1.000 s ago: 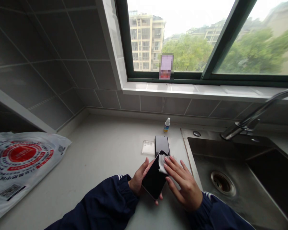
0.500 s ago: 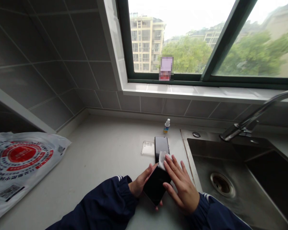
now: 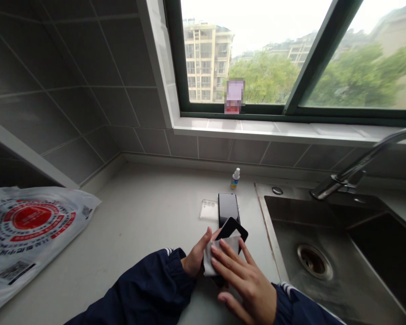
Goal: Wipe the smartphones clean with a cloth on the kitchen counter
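Observation:
My left hand (image 3: 196,258) grips a black smartphone (image 3: 229,225) by its edge, tilted above the counter, its fingers mostly hidden underneath. Over the phone's dark face lies a whitish wipe (image 3: 209,261), pressed down by the outstretched fingers of my right hand (image 3: 246,276). Just beyond, a second dark phone (image 3: 228,206) lies on the counter, its near end overlapped by the held one. A clear phone case (image 3: 208,210) is at its left side. Behind them stands a small spray bottle (image 3: 235,179) with a white top.
To the right is a steel sink (image 3: 284,243) with a chrome faucet (image 3: 334,180). A printed plastic bag (image 3: 54,239) occupies the left of the pale counter (image 3: 149,212). A tiled wall and window ledge (image 3: 257,129) run along the back.
My right hand has slid the wipe from the phone's far end down toward its middle and near part. The phone's far end now shows uncovered. My left hand keeps its hold.

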Motion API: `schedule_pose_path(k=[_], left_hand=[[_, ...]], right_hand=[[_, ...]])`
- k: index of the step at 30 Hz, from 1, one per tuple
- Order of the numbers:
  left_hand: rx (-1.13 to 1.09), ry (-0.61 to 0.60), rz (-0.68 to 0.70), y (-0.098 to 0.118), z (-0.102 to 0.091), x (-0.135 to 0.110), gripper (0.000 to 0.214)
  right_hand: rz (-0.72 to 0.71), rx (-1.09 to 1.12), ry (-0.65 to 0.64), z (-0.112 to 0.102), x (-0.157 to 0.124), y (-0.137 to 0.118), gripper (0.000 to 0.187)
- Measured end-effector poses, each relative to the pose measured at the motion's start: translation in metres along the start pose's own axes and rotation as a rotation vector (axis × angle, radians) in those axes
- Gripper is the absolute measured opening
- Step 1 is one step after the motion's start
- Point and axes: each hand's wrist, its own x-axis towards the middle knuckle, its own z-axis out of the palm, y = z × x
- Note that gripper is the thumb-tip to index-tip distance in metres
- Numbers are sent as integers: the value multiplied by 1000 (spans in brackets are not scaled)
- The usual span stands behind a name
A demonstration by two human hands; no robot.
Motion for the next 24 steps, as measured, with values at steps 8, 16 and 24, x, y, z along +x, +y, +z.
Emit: schedule_pose_path(k=[8, 16, 24], left_hand=[[14, -2, -34, 4, 4, -3, 69], [-37, -35, 9, 6, 6, -1, 68], [-38, -96, -64, 6, -8, -1, 71]], right_hand=[[-62, 85, -3, -3, -1, -2, 42], [-90, 108, -11, -10, -1, 3, 32], [27, 26, 101, -12, -5, 21, 37]])
